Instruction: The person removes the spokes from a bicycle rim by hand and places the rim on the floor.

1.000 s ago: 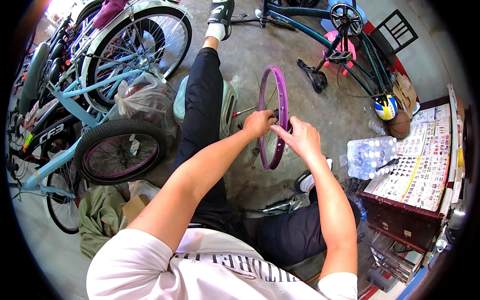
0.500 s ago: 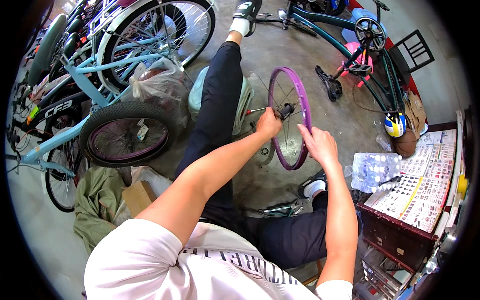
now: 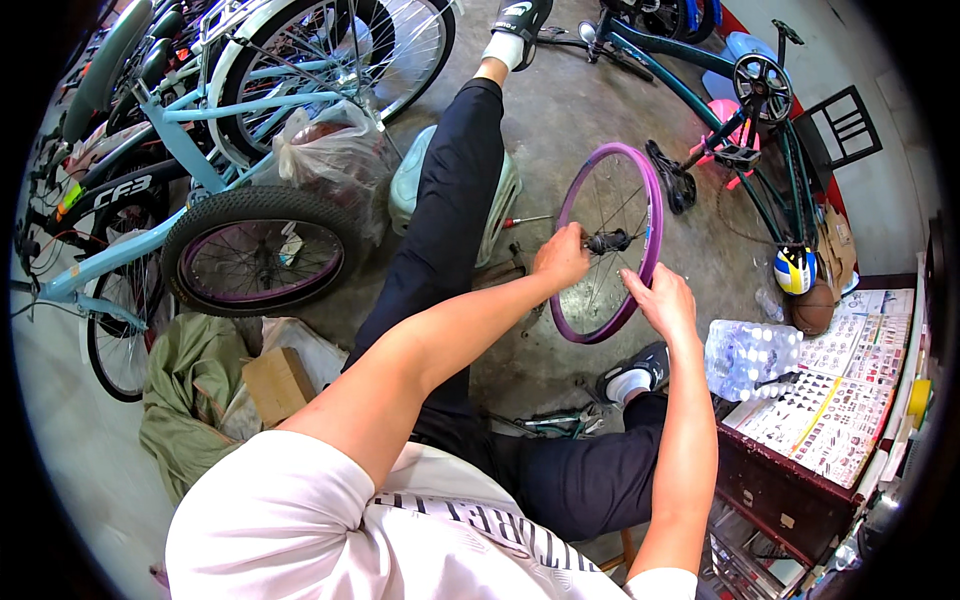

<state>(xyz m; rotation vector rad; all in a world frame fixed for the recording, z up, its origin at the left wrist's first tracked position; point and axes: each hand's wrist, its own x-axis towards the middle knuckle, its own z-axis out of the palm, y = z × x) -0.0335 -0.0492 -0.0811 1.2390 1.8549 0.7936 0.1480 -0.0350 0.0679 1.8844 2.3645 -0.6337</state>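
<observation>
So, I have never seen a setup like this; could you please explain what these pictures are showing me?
There is no machine here, only a person's two bare hands. The view comes from the left of two fisheye cameras worn on the head, looking down, so straight edges bend toward the rim. The right hand holds the rim of a purple wheel that has no tyre. The left hand is at its hub; whether it grips or just touches is hard to tell. A red-handled tool lies on the floor. To the left is a tyred wheel; ahead, rightward, a dark green bicycle.
</observation>
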